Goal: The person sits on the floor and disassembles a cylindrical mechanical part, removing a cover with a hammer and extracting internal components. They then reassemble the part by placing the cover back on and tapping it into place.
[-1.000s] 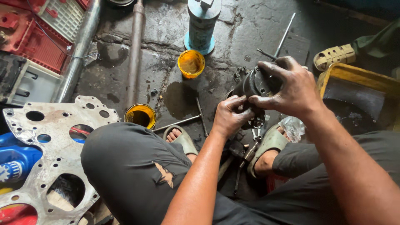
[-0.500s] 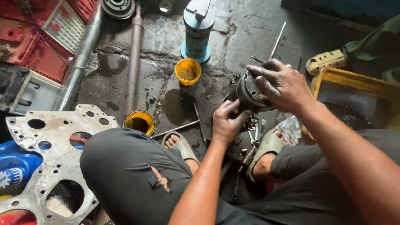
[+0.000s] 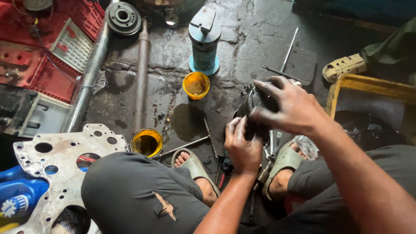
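- My right hand [image 3: 291,106] grips the dark round metal part [image 3: 255,104] from above.
- My left hand [image 3: 242,145] clasps its underside.
- Beyond my fingertips: yellow tub [image 3: 196,85], blue cylinder [image 3: 204,41].

A round machine part [image 3: 255,108] sat over the floor [image 3: 242,39] between the person's knees, the right hand [image 3: 290,106] on top of it and the left hand [image 3: 242,145] against its near side. Left of it lay a small open tin [image 3: 196,85], with an upright cylinder [image 3: 204,41] just beyond. A second tin [image 3: 147,143] stood nearer, beside the left foot [image 3: 193,167]. A long shaft [image 3: 141,73] ran far to near on the left, a perforated plate [image 3: 60,164] at near left. A tray [image 3: 368,89] stood right.
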